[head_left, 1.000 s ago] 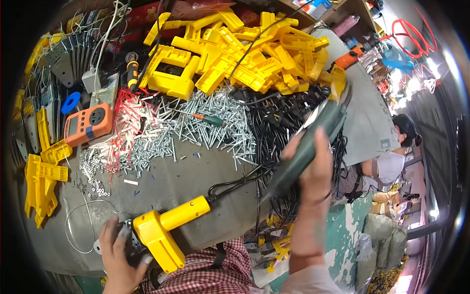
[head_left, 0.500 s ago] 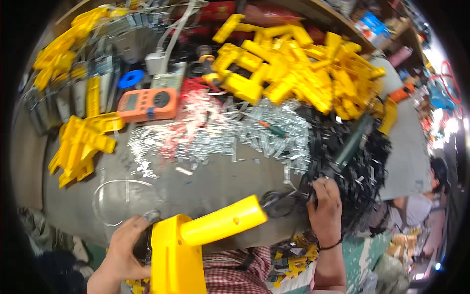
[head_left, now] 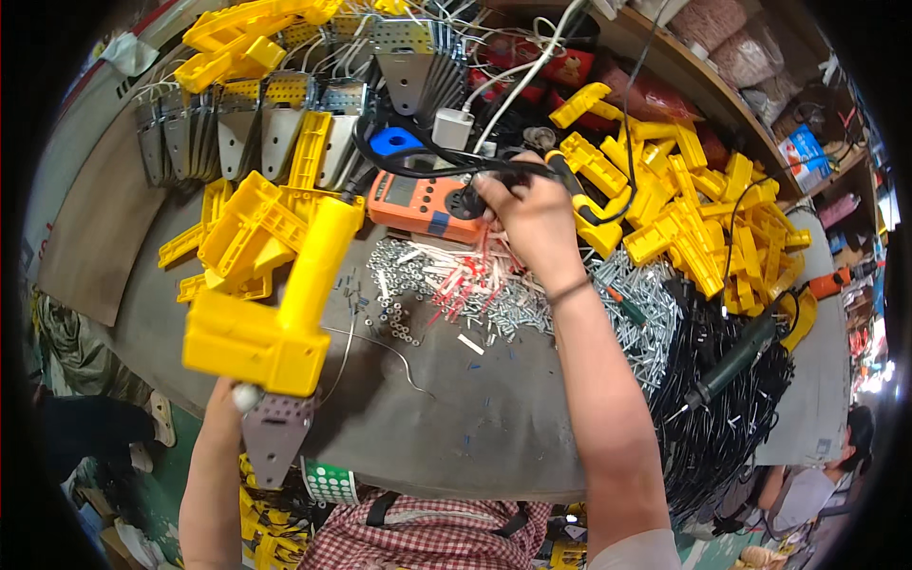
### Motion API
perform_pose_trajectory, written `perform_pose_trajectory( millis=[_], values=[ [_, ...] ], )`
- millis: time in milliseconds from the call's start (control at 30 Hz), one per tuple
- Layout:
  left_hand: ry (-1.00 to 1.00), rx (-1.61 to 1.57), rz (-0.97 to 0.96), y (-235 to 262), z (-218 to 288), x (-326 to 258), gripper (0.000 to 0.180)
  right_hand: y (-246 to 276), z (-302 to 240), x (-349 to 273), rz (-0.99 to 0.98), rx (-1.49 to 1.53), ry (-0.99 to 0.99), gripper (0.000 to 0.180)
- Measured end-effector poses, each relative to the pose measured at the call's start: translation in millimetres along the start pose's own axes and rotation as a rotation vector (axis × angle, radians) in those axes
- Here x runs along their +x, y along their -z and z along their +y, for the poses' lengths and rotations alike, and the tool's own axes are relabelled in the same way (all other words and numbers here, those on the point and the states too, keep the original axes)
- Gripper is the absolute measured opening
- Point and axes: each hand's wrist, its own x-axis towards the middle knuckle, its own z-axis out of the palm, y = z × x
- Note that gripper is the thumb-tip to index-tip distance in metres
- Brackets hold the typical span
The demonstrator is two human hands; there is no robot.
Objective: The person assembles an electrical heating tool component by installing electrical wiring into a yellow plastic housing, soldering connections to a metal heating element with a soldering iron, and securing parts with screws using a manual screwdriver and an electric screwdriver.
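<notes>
My left hand (head_left: 224, 401) grips a yellow plastic tool (head_left: 256, 347) from below, its fingers mostly hidden behind the housing. A grey pointed metal plate (head_left: 274, 432) with small holes hangs from the tool's near end. Its yellow handle slants up toward the back, and a black cable (head_left: 418, 169) loops from the handle's end. My right hand (head_left: 534, 223) is closed round this bundled cable, just right of an orange multimeter (head_left: 423, 204) with a dark dial. A blue ring-shaped part (head_left: 394, 142) lies behind the meter, partly covered by the cable.
Yellow plastic housings (head_left: 252, 233) lie at left, with more heaped (head_left: 693, 204) at back right. Metal plates (head_left: 408, 66) stand in rows behind. Screws (head_left: 632, 313) and nuts (head_left: 399, 318) spread mid-table. A green-handled soldering iron (head_left: 731, 361) rests on black cables (head_left: 703, 437) at right.
My right hand has moved from beside the black cable heap to the multimeter, carrying the cable. The yellow tool has turned, its handle now toward the back. The view has shifted.
</notes>
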Motion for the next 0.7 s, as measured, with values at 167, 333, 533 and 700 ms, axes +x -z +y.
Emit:
perform_pose_trajectory(
  millis=[167,333,533,700],
  values=[
    [-0.176,0.624,0.145,-10,25,-1,0.035,-17,0,30,-0.071,-0.254,0.053,0.025],
    [-0.845,1.286,0.448,-23,25,-22,0.024,-23,-4,20,0.032,-0.597,0.219,0.034],
    [-0.013,1.231,0.159,-2,-14,-107,0.024,-42,-14,-61,0.095,-0.446,0.266,0.028],
    [0.072,0.373,0.245,-15,-61,-112,0.024,-98,-39,-197,-0.791,-0.332,0.396,0.017]
  ],
)
